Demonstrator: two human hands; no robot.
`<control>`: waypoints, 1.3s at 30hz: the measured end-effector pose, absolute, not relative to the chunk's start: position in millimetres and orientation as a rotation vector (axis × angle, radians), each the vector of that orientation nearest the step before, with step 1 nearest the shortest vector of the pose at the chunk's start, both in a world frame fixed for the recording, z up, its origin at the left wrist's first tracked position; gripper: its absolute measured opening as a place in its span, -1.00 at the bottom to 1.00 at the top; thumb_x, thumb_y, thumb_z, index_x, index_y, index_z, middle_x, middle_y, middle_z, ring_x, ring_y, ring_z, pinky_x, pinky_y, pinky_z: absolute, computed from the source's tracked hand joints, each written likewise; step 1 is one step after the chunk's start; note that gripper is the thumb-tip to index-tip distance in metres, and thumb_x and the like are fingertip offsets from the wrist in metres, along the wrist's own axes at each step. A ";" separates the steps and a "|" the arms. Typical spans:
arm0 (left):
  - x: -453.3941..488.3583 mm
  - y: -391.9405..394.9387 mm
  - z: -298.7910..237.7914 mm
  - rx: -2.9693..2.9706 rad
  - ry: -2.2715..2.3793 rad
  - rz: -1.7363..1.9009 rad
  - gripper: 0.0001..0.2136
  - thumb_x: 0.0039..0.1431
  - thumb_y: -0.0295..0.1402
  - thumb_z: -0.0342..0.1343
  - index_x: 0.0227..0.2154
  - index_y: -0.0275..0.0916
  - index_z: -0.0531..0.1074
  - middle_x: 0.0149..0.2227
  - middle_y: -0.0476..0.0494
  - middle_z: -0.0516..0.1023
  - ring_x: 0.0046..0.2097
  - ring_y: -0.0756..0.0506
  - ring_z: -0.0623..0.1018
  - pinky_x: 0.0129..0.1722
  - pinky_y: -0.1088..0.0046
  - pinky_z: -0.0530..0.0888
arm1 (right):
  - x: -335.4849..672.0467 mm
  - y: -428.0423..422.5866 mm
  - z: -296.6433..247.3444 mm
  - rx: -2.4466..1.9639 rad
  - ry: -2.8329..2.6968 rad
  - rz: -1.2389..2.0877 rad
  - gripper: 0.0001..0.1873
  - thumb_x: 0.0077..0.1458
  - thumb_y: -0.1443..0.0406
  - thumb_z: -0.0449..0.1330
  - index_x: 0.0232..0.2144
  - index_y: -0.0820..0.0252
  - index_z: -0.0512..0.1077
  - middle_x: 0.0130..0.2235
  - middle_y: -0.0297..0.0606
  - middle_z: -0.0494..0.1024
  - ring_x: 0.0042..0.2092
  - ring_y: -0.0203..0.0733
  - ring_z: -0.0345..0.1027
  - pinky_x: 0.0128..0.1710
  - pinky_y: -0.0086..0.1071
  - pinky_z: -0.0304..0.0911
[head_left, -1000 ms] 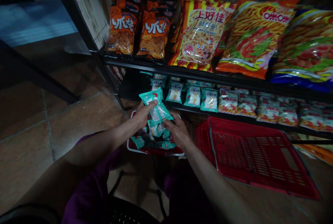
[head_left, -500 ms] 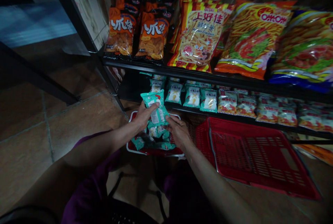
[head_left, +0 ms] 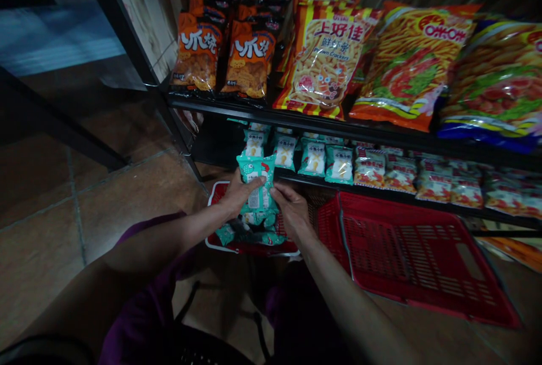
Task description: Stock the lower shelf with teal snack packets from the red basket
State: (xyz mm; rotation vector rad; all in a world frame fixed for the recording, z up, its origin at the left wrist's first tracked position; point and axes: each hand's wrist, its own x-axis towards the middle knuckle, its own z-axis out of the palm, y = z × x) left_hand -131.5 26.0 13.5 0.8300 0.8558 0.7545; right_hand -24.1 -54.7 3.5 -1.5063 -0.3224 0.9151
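A teal snack bag [head_left: 256,200] stands nearly upright over a red shopping basket [head_left: 219,188], its printed side with a small text panel facing me. My left hand [head_left: 239,194] grips it along the left edge, thumb across the front; the other fingers are hidden behind. At the bag's right edge, my right hand [head_left: 295,208] is closed, thumb and fingertips pinching the side. Below both hands, more teal snack bags [head_left: 271,238] lie in the basket, partly covered by the held one.
A second red basket [head_left: 423,252] lies at the right. Ahead, the lower shelf carries a row of teal bags [head_left: 313,157] and red-and-white bags [head_left: 400,173]. Larger bags, including prawn crackers [head_left: 324,60], fill the upper shelf. A black shelf post [head_left: 173,122] rises at left.
The held snack bag has shifted slightly right and down and stands straighter. My left hand has moved with it, while my right hand stays near the same edge.
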 end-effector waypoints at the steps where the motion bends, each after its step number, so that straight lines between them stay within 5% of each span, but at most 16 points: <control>1: -131.5 26.6 13.4 0.830 0.861 0.762 -0.54 -0.16 -0.29 0.32 -0.15 -0.22 0.34 -0.23 -0.12 0.53 -0.25 -0.06 0.52 -0.18 0.32 0.46 | -22.5 -55.1 1.8 -1.524 -0.337 0.899 -0.66 -0.31 0.14 0.40 -0.41 0.16 0.53 -0.35 -0.33 0.59 -0.30 -0.21 0.43 -0.14 -0.27 0.32; 9: -129.6 27.2 16.5 0.840 0.879 0.750 -0.53 -0.18 -0.29 0.33 -0.15 -0.23 0.34 -0.22 -0.13 0.52 -0.27 -0.06 0.51 -0.22 0.34 0.47 | -28.4 -56.9 7.7 -1.442 -0.393 1.046 -0.54 -0.16 0.03 0.31 -0.19 0.08 0.48 -0.22 -0.31 0.59 -0.17 -0.18 0.44 -0.13 -0.31 0.33; 32: -133.7 25.6 15.8 0.791 0.819 0.667 -0.56 -0.11 -0.25 0.30 -0.13 -0.21 0.38 -0.12 -0.19 0.52 -0.17 -0.11 0.52 -0.12 0.30 0.45 | -26.0 -55.7 4.7 -1.428 -0.219 1.020 -0.56 -0.27 0.06 0.37 -0.31 0.14 0.49 -0.35 -0.31 0.60 -0.35 -0.14 0.47 -0.27 -0.26 0.37; 39: -133.7 25.6 16.6 0.826 0.858 0.629 -0.59 -0.08 -0.28 0.27 -0.13 -0.23 0.35 -0.20 -0.17 0.53 -0.26 -0.09 0.52 -0.19 0.31 0.46 | -21.1 -57.2 -8.2 -1.554 -0.412 0.891 -0.53 -0.15 0.05 0.29 -0.17 0.11 0.43 -0.19 -0.27 0.56 -0.18 -0.14 0.43 -0.12 -0.24 0.33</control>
